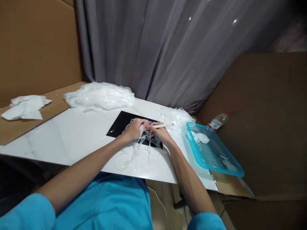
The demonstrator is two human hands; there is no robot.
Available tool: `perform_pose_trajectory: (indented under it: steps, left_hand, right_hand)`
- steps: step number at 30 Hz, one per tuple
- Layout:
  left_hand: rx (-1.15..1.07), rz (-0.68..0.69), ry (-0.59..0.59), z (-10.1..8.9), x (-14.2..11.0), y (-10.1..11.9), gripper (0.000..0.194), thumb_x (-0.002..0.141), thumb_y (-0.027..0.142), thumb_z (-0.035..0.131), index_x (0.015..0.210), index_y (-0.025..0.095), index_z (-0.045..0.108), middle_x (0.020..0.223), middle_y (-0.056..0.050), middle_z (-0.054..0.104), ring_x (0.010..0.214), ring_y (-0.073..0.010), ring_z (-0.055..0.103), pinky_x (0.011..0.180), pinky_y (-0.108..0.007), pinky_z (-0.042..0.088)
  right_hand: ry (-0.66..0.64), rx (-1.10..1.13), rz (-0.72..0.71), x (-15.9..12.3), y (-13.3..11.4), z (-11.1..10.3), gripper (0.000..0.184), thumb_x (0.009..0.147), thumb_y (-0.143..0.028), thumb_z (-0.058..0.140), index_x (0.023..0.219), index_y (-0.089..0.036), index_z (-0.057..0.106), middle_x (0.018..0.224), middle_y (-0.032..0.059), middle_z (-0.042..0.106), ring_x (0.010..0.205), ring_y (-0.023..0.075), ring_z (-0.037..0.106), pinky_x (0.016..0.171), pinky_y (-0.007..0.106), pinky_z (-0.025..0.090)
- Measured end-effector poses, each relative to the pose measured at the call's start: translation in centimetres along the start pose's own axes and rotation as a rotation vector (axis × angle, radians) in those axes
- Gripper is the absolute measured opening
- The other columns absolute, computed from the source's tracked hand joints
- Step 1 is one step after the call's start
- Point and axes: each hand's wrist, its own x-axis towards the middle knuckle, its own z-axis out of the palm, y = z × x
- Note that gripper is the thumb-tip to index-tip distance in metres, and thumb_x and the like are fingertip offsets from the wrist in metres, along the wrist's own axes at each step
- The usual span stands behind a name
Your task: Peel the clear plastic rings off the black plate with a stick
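My left hand is closed over the black sheet, its fingers curled on white looped strands that hang below it. My right hand meets it at the fingertips and grips a slim white pen-like tool pointing to the right. Exactly what lies between the touching fingertips is hidden. Under both hands is the black sheet, covered in part with pale thin loops. More loose loops spill onto the white tabletop towards me.
A large bundle of white strands in clear plastic lies at the back left. Another white pile sits behind my right hand. On the right are a blue basket with white pieces inside and a red-capped bottle. Crumpled tissue rests on cardboard at left.
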Motion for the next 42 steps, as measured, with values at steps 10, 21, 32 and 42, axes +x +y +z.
perform_pose_trajectory:
  steps: [10,21,32,42]
  left_hand:
    - [0.005,0.008,-0.026,0.09,0.05,-0.4,0.033,0.099,0.032,0.056,0.072,0.019,0.069,0.064,0.001,0.064,0.06,-0.0151,0.055,0.061,-0.027,0.038]
    - [0.007,0.004,-0.031,-0.01,0.0,0.04,0.034,0.099,0.03,0.054,0.071,0.02,0.068,0.064,0.001,0.063,0.06,-0.0152,0.055,0.061,-0.028,0.038]
    - [0.009,0.003,-0.03,0.03,-0.01,-0.01,0.033,0.098,0.029,0.054,0.07,0.02,0.069,0.063,0.0,0.064,0.059,-0.0155,0.055,0.06,-0.028,0.038]
    - [0.036,0.011,-0.044,0.03,-0.01,-0.15,0.039,0.104,0.034,0.052,0.071,0.02,0.068,0.063,0.001,0.064,0.059,-0.0153,0.056,0.062,-0.028,0.039]
  right_hand:
    - [-0.018,-0.026,-0.002,0.18,0.51,-0.14,0.022,0.085,-0.044,0.083,0.079,-0.023,0.081,0.066,0.0026,0.072,0.062,0.0193,0.066,0.057,0.029,0.054]
    - [-0.023,-0.029,-0.003,0.14,0.52,-0.13,0.019,0.084,-0.041,0.082,0.079,-0.022,0.08,0.066,0.0027,0.073,0.063,0.0194,0.067,0.057,0.029,0.054]
    - [-0.015,-0.036,-0.003,0.14,0.33,-0.07,0.02,0.081,-0.042,0.082,0.078,-0.022,0.081,0.064,0.0024,0.072,0.06,0.0192,0.065,0.055,0.029,0.053]
    - [-0.03,-0.08,-0.026,0.1,0.62,-0.25,0.017,0.085,-0.038,0.078,0.079,-0.023,0.081,0.065,0.002,0.071,0.062,0.0194,0.065,0.057,0.029,0.052]
